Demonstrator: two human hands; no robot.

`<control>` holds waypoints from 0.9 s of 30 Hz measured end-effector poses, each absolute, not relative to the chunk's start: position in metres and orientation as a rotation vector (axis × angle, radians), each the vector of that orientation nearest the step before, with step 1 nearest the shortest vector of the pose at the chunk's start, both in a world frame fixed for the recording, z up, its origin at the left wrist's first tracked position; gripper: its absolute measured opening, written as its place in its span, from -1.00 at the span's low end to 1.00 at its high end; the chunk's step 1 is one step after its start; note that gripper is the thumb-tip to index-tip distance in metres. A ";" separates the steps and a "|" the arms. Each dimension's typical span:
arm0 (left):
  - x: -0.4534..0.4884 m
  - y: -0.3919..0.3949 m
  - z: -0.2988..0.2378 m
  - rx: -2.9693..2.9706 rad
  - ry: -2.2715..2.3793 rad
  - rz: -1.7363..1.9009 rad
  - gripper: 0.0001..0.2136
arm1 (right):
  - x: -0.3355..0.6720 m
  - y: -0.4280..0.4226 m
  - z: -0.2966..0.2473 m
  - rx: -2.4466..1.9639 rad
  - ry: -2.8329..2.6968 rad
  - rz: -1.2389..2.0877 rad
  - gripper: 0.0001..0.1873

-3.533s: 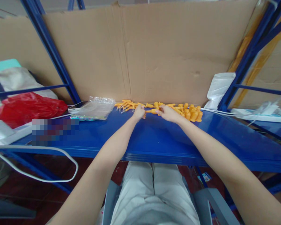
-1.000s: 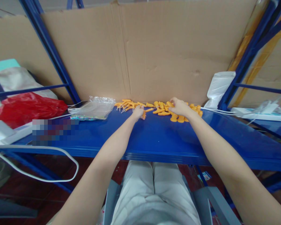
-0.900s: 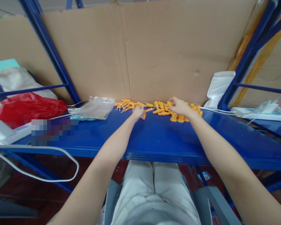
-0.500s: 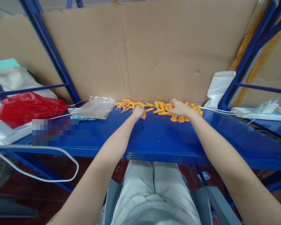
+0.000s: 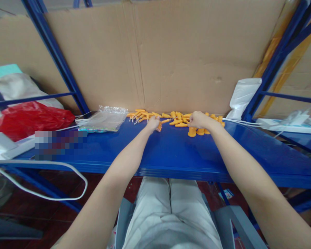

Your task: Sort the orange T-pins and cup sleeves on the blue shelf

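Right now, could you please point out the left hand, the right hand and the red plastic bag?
Left hand point(image 5: 152, 124): head view, back of the hand.
Right hand point(image 5: 199, 119): head view, back of the hand.
Red plastic bag point(image 5: 37, 118): head view, crumpled middle.

I could see that a hand had open room over the front of the blue table point(image 5: 176, 157) between the person's forearms point(image 5: 124, 160), while orange pieces point(image 5: 181, 125) crowded the back, the cardboard point(image 5: 197, 52) walled it off, and clear bags point(image 5: 106, 119) blocked the left rear.
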State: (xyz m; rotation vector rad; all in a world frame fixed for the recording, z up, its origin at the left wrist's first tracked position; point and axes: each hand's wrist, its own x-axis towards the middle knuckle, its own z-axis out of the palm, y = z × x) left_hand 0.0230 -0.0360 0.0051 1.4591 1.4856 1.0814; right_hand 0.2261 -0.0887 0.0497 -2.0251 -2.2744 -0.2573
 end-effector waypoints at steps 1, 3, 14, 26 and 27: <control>0.023 -0.035 0.005 1.458 1.483 1.080 -0.83 | 0.226 -0.091 0.051 -2.038 -2.281 -0.258 -0.80; 0.022 -0.035 0.004 1.461 1.475 1.081 -0.83 | 0.225 -0.094 0.054 -2.061 -2.291 -0.265 -0.77; 0.022 -0.034 0.004 1.466 1.476 1.079 -0.83 | 0.229 -0.094 0.057 -2.174 -2.334 -0.235 -0.70; 0.021 -0.031 0.002 1.459 1.452 1.099 -0.84 | 0.242 -0.084 0.051 -2.153 -2.183 -0.390 -0.68; 0.021 -0.031 0.002 1.477 1.454 1.095 -0.84 | 0.243 -0.083 0.050 -2.132 -2.163 -0.398 -0.71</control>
